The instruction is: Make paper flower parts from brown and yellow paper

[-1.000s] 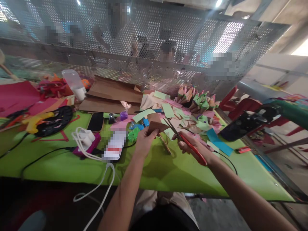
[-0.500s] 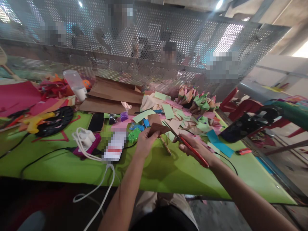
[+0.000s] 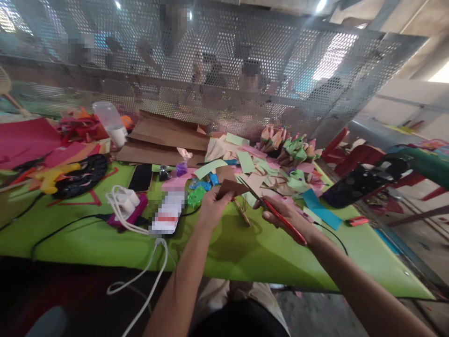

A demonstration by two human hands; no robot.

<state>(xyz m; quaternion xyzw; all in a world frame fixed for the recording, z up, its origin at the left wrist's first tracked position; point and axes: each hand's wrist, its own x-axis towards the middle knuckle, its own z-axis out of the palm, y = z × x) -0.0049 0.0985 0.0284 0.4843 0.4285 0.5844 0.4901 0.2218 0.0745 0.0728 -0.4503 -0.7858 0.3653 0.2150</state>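
Brown paper [image 3: 231,187]: small, angular; our left hand [image 3: 213,208] pinches it;
Scissors [image 3: 272,210]: red-handled; our right hand [image 3: 289,213] grips them

A small brown paper piece [image 3: 233,187] sits tilted, pinched in the left fingers [image 3: 228,195]. Red-handled scissors [image 3: 280,220] slant forward and leftward from the right fingers [image 3: 267,216], dark blades by the paper's edge.

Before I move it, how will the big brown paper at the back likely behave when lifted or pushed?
The brown paper is probably light, as it looks thin. It may hold some shape, since its long edges look straight. Pushed right, it might disturb the paper scraps beside it.
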